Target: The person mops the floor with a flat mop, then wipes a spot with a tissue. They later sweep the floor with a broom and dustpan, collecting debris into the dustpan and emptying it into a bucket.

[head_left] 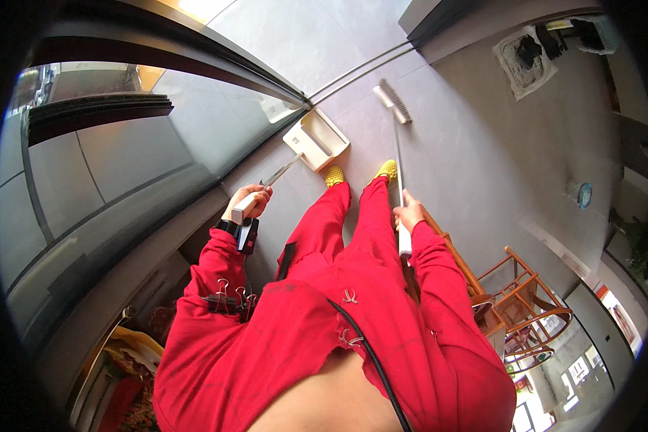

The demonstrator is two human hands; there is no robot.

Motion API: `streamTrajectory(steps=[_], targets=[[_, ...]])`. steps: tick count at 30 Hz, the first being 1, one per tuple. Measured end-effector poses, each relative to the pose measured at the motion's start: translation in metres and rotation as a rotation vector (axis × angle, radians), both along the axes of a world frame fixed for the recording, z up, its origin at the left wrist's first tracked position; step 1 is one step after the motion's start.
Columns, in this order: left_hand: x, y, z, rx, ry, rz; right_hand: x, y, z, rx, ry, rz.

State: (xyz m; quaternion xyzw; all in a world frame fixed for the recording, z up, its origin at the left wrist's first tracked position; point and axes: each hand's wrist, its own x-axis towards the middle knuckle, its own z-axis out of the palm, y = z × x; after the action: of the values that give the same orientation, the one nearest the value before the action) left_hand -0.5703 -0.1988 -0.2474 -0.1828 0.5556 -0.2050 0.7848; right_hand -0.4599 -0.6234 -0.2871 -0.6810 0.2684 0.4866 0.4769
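Note:
My left hand point(249, 200) is closed around the pale grip of a long-handled dustpan. The cream dustpan point(299, 137) rests on the floor against the foot of the glass door, ahead and a little left of my feet. My right hand point(410, 212) wraps the white grip of a broom. Its thin shaft runs forward, past my right foot, to the broom head point(392, 101). The light bristles are slightly blurred and lie on the grey floor, to the right of the dustpan and apart from it.
A dark-framed glass door point(216, 122) runs along the left. Beyond the broom, a floor track point(360, 74) crosses the tiles. Wooden chairs point(529, 306) stand at the lower right. A white-lined box point(522, 61) with dark contents and a small blue round object point(585, 195) are farther right.

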Motion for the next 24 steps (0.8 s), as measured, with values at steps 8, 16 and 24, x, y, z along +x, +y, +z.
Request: streamTrajectory(steps=[8,16,24], targets=[[0.0,0.002,-0.005,0.042,-0.035,-0.073,-0.067,-0.047,0.095,0.276,0.235,0.139],[-0.007,0.007,-0.015,-0.049,-0.063,-0.029,-0.031,-0.008,0.062,0.054,0.026,0.165],[0.014,-0.001,0.007,-0.025,0.013,-0.147,-0.025,-0.034,0.09,0.316,0.177,0.146]])
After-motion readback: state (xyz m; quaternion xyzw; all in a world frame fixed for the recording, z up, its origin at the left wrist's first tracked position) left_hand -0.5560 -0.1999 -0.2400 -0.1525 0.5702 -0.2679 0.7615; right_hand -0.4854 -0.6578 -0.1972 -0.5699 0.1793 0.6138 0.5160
